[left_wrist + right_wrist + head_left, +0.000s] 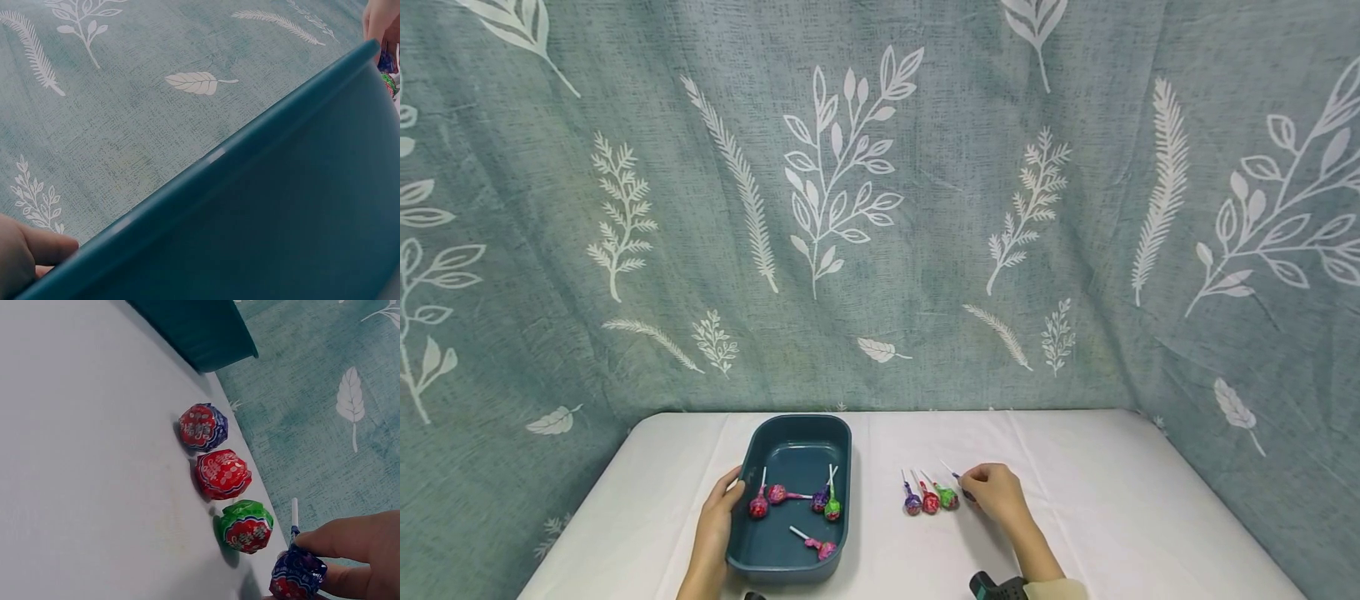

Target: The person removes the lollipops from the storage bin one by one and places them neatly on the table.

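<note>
My left hand [715,521] grips the left wall of a dark teal plastic bin [790,575], thumb at the rim. Several wrapped lollipops lie inside, among them a green lollipop [832,509] and a pink lollipop [826,550]. To the right of the bin, my right hand [997,492] pinches a dark blue lollipop [297,574] near where stick and candy meet, its white stick pointing away from me. Beside that hand lie a green lollipop [246,528], a red lollipop [223,475] and a purple lollipop [204,427] in a row.
A white cloth [1120,517] covers the table. Behind it and at both sides hangs a green curtain [925,250] with white leaf prints. Dark wrist straps [1000,587] show at the bottom edge, with a light sleeve [1056,590] on the right arm.
</note>
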Available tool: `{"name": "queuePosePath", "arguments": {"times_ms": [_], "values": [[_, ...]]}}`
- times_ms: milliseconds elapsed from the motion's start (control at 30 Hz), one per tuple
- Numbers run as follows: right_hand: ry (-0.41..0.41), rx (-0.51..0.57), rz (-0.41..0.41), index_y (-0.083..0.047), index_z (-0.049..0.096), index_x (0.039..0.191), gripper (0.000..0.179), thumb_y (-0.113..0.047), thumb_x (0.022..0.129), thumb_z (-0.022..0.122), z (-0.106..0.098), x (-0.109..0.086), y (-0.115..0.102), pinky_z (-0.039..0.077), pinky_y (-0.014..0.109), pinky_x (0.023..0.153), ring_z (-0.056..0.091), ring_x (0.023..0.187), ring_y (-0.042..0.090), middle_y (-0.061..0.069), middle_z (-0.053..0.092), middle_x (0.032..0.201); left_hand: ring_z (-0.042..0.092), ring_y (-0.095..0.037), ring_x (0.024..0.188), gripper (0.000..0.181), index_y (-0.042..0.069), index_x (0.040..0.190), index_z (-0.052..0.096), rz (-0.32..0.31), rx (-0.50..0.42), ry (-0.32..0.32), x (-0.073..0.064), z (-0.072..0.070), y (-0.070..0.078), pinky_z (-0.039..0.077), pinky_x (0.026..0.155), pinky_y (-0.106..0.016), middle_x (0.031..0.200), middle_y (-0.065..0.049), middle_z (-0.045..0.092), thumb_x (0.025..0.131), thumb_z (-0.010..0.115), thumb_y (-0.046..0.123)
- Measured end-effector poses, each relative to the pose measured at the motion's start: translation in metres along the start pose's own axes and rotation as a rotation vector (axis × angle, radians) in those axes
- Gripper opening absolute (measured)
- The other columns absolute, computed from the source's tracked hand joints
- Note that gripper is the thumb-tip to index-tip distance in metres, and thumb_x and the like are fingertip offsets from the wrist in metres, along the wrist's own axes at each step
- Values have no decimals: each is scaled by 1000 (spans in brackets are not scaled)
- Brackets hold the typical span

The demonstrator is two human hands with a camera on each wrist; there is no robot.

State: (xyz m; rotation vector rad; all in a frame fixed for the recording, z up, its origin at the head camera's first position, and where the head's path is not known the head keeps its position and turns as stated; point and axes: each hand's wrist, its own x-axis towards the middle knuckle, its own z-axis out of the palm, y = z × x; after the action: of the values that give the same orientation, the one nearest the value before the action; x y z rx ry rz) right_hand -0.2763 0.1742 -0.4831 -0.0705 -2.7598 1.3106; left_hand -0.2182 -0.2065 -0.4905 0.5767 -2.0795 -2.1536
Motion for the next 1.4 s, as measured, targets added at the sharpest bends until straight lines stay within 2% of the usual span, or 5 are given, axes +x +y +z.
{"name": "queuePosePath", "arguments": {"times_ms": [500, 767, 1400], "values": [[5, -69, -70, -2, 64, 76, 9, -8, 83, 67, 8, 10, 5, 44, 28, 51, 53, 56, 13, 1, 58, 65, 18, -48, 139, 50, 4, 148, 33, -7, 5, 4, 2, 0, 1, 16, 107, -65, 150, -27, 29, 103, 38, 27], [7, -91, -62, -3, 65, 74, 10, -9, 82, 66, 10, 10, 4, 43, 29, 55, 52, 61, 16, 1, 59, 67, 20, -48, 139, 50, 3, 147, 33, 4, -1, 4, 1, 0, 1, 15, 107, -65, 150, -28, 29, 103, 38, 27], [-10, -35, -36, 0, 65, 77, 14, -9, 86, 69, 14, 7, 3, 49, 26, 51, 58, 58, 14, 4, 60, 69, 19, -49, 139, 51, 3, 147, 33, 12, 19, 6, 2, 0, -1, 15, 107, -65, 150, -28, 28, 103, 38, 28]]}}
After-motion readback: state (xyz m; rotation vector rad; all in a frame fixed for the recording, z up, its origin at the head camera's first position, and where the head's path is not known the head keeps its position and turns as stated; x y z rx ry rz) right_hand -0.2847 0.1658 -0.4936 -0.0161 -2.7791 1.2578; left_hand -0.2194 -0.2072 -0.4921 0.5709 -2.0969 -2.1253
